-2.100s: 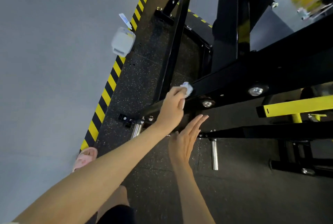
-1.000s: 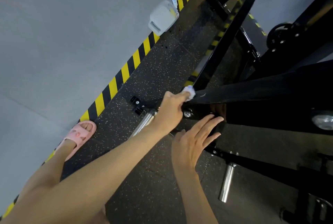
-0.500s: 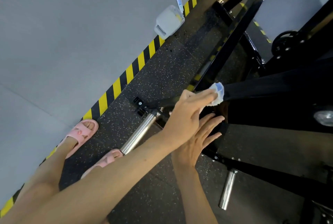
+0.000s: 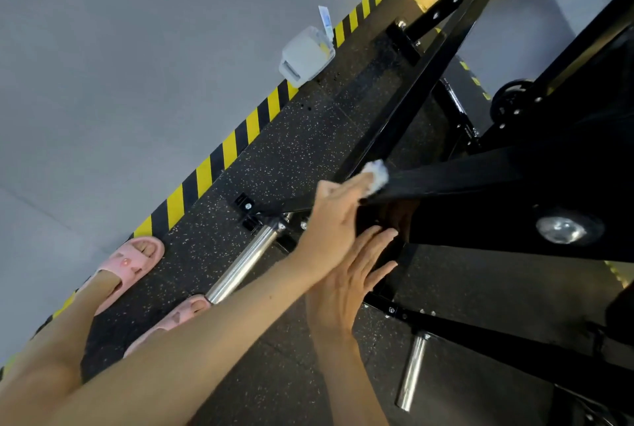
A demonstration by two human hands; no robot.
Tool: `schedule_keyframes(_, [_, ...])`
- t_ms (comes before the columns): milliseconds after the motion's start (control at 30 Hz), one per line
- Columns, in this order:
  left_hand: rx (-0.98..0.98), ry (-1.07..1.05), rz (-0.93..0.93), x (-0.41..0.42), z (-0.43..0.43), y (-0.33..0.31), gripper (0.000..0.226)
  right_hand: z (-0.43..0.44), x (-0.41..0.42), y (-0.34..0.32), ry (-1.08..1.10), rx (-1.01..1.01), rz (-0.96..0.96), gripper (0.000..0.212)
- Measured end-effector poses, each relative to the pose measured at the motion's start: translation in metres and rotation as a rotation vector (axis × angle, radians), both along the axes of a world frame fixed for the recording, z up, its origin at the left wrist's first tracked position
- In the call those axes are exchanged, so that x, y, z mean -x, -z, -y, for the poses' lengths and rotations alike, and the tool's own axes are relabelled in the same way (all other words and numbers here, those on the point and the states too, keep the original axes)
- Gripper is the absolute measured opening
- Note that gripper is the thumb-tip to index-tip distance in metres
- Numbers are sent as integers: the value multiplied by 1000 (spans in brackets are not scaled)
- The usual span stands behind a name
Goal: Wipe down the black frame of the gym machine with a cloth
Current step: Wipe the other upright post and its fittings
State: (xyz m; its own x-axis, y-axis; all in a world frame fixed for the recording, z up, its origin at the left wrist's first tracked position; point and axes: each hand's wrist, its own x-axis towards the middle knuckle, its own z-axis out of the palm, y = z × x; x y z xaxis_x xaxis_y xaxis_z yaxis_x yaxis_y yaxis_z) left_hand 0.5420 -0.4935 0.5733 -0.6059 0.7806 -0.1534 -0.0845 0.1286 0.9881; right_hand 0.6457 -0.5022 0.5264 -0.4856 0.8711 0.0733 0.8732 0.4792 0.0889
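The left hand (image 4: 338, 220) pinches a small wadded cloth (image 4: 376, 176) at its fingertips and presses it on the top edge of the black frame (image 4: 463, 175), right where a slanted bar meets the long beam. The cloth looks light, soft and crushable, so it should mould to corners and bolt heads. Bunched tight in the fingertips seems the best hold, since a loose grip would probably let it slide on the glossy paint. The right hand (image 4: 350, 280), just below, has its fingers straight and together, laid flat against the beam's side face. The frame itself is stiff, heavy steel and will not give under pressure. Counted: one cloth, two hands, one large domed bolt (image 4: 562, 229) on the beam, two chrome pegs (image 4: 242, 266) low on the machine, two pink slippers (image 4: 132, 261) on the speckled floor (image 4: 291, 151), and one white container (image 4: 305, 55) by the striped tape (image 4: 206, 172).
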Motion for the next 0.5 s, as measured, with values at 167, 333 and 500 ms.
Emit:
schedule_keyframes(167, [24,10,105,11,-11,-9,40,-5,-4,8,-6,-10,-6,86])
schedule_keyframes(333, [-227,-69,10,-5,0,-33,44,-4,-1,10,30,42,59,72])
schedule_keyframes(500, [101,-4,82,7,-7,10,42,-5,0,2,-41,-99,-61,101])
